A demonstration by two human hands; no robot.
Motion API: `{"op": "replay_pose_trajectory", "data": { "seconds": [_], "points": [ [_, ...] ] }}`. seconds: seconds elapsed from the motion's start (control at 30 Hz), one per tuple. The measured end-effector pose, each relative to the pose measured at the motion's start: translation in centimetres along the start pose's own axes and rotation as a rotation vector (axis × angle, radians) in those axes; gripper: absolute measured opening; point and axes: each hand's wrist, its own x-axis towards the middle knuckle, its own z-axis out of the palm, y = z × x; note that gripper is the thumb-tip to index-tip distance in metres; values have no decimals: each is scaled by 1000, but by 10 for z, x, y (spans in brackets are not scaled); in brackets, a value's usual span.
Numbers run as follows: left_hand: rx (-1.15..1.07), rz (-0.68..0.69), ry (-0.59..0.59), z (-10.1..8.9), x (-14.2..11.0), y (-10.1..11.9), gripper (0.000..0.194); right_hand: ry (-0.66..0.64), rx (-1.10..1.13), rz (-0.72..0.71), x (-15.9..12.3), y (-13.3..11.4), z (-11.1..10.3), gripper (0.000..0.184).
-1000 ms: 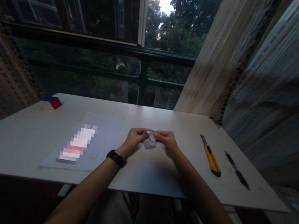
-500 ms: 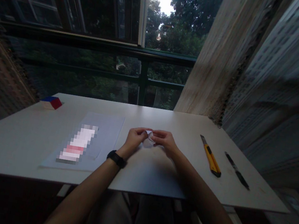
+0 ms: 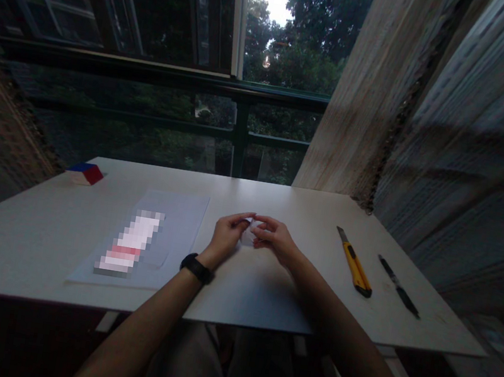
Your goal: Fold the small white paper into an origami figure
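A small folded piece of white paper [image 3: 250,236] is held between my two hands, just above the middle of the white table [image 3: 263,298]. My left hand [image 3: 228,229], with a black watch on its wrist, pinches the paper's left side between thumb and fingers. On the other side, my right hand [image 3: 273,236] has its thumb and fingers curled on the paper. The fingertips of both hands meet at the top edge. Part of the paper is hidden behind the fingers, so its exact folds cannot be made out.
White sheets [image 3: 184,222] lie left of my hands, with a blurred-out item [image 3: 131,243] on them. A color cube [image 3: 85,173] sits at the far left corner. To the right are a yellow utility knife [image 3: 354,265], blade out, and a black pen [image 3: 399,287]. Curtains [image 3: 342,101] hang beyond.
The fingers of my right hand have shifted slightly on the paper and look a little more spread. The paper has turned a little; my left hand stays nearly in place.
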Motion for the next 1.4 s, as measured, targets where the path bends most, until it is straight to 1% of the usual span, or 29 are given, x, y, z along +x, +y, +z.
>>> {"op": "replay_pose_trajectory", "data": {
  "seconds": [0.13, 0.23, 0.3, 0.37, 0.47, 0.53, 0.57, 0.63, 0.73, 0.8, 0.9, 1.03, 1.23, 1.4],
  "points": [
    [-1, -14, 40, 1, -1, 4, 32, -6, 31, 29, -1, 3, 4, 46],
    [-16, -35, 40, 2, -1, 7, 32, -17, 22, 11, 1, 6, 4, 42],
    [-71, -78, 26, 3, -1, 9, 33, -9, 15, -7, 2, 7, 2, 39],
    [-190, -145, -4, 3, -1, 10, 34, 25, 15, -11, 3, 7, 2, 39],
    [-489, -264, -106, 2, -1, 13, 34, 96, 3, -14, 4, 5, 2, 39],
    [-639, -345, -150, 1, -2, 14, 35, 144, -35, -55, 4, 4, 2, 38],
    [-672, -382, -155, 0, -2, 14, 36, 165, -65, -89, 4, 4, 3, 38],
    [-673, -419, -142, 0, -2, 14, 37, 193, -134, -166, 4, 4, 4, 37],
    [-656, -373, -147, 0, -2, 12, 33, 203, -208, -230, 3, 4, 5, 37],
    [-650, -341, -152, 1, -2, 11, 31, 197, -214, -233, 3, 4, 5, 38],
    [-635, -345, -151, 1, -3, 12, 31, 195, -193, -220, 4, 5, 5, 39],
    [-619, -347, -179, 1, -3, 13, 32, 186, -173, -208, 5, 5, 5, 40],
    [-623, -313, -209, 1, -4, 11, 33, 172, -156, -200, 5, 5, 6, 40],
    [-571, -343, -184, 0, -4, 12, 40, 208, -192, -209, 6, 4, 4, 37]
  ]
}}
